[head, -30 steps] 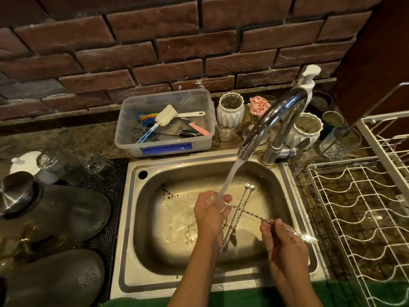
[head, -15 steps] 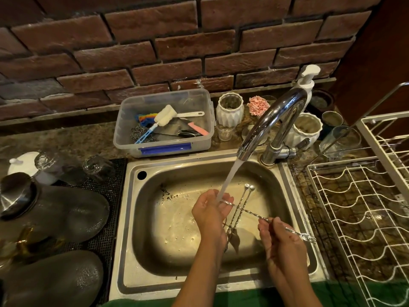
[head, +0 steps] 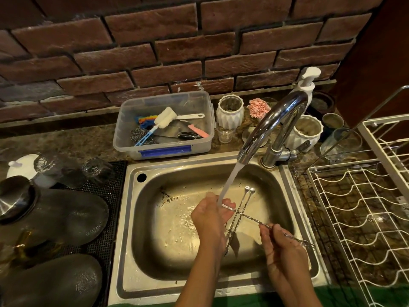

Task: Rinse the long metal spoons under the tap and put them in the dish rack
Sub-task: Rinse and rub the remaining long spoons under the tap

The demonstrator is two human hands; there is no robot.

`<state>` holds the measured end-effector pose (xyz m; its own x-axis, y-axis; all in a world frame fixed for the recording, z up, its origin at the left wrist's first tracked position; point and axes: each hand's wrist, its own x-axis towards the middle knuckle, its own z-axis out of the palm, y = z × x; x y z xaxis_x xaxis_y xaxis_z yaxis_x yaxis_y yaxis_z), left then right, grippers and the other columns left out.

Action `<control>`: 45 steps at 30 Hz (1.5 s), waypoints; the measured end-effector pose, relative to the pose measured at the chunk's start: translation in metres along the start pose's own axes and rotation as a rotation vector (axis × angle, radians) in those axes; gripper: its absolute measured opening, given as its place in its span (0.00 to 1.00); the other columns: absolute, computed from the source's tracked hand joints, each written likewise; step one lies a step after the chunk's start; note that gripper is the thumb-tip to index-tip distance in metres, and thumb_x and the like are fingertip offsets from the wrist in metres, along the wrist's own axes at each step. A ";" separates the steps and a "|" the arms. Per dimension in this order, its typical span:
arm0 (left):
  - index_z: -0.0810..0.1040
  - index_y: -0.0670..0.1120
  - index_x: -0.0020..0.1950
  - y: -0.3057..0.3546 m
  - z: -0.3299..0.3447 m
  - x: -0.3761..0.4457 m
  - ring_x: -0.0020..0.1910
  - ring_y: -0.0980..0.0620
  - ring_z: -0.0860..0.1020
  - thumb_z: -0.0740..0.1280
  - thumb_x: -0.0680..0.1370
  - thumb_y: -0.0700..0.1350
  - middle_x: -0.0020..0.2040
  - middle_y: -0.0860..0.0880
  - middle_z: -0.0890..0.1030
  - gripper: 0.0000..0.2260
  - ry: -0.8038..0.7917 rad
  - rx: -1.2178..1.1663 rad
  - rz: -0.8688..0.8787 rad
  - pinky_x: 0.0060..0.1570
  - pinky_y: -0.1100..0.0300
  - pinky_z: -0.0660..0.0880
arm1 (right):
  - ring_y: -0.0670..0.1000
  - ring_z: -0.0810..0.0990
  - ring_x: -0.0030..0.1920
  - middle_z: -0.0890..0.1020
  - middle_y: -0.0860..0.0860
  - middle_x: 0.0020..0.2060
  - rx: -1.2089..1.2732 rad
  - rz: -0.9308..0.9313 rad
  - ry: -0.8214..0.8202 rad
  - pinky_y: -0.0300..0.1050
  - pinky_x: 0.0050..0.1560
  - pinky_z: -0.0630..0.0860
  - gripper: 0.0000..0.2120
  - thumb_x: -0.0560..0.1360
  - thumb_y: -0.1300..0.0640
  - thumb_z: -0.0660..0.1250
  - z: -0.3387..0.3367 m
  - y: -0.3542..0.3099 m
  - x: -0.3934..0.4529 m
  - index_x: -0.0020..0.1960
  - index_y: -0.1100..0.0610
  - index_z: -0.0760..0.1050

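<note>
A long twisted metal spoon (head: 252, 219) is held across the steel sink (head: 294, 209) between both hands. My left hand (head: 210, 214) closes around its left end right under the water stream from the chrome tap (head: 272, 122). My right hand (head: 280, 242) pinches the shaft near its right end, whose tip sticks out toward the sink's right wall. Two more long spoons (head: 242, 203) lie side by side in the basin beneath the held one. The white wire dish rack (head: 358, 209) stands to the right of the sink with no spoons in view on it.
A clear plastic tub (head: 163, 127) of brushes and scourers sits behind the sink. White ribbed jars (head: 230, 111), a soap pump (head: 306, 85) and glasses (head: 340, 142) crowd the back ledge. Dark upturned bowls (head: 73, 213) and glasses rest on a black mat at the left.
Both hands and the held spoon have shifted slightly up the frame under the stream. The two spoons in the basin lie as before.
</note>
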<state>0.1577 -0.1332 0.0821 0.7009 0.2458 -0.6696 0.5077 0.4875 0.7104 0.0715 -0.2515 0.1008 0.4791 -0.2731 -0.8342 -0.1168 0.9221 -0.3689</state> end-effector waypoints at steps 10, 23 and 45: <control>0.79 0.38 0.60 -0.002 0.004 -0.008 0.50 0.42 0.87 0.68 0.79 0.34 0.49 0.38 0.87 0.10 -0.137 -0.123 -0.065 0.49 0.53 0.84 | 0.61 0.84 0.52 0.83 0.69 0.50 -0.004 -0.015 -0.064 0.50 0.47 0.83 0.08 0.78 0.71 0.61 0.001 -0.019 0.002 0.53 0.69 0.78; 0.81 0.40 0.57 0.005 0.000 -0.006 0.53 0.42 0.86 0.67 0.78 0.33 0.52 0.39 0.87 0.09 -0.229 -0.116 -0.002 0.49 0.57 0.83 | 0.57 0.89 0.42 0.87 0.64 0.42 -0.004 -0.083 -0.079 0.42 0.39 0.86 0.08 0.80 0.68 0.62 -0.002 -0.014 0.005 0.53 0.70 0.78; 0.88 0.49 0.41 0.007 -0.027 -0.012 0.33 0.57 0.83 0.72 0.78 0.40 0.37 0.47 0.87 0.09 0.042 0.166 0.156 0.32 0.65 0.78 | 0.60 0.87 0.54 0.88 0.62 0.49 -0.418 -0.092 -0.304 0.54 0.57 0.82 0.10 0.81 0.61 0.64 0.068 0.049 0.016 0.55 0.67 0.79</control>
<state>0.1387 -0.1103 0.0892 0.7579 0.3435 -0.5547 0.4723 0.2976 0.8297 0.1327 -0.1922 0.0976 0.7274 -0.1989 -0.6567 -0.3695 0.6929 -0.6191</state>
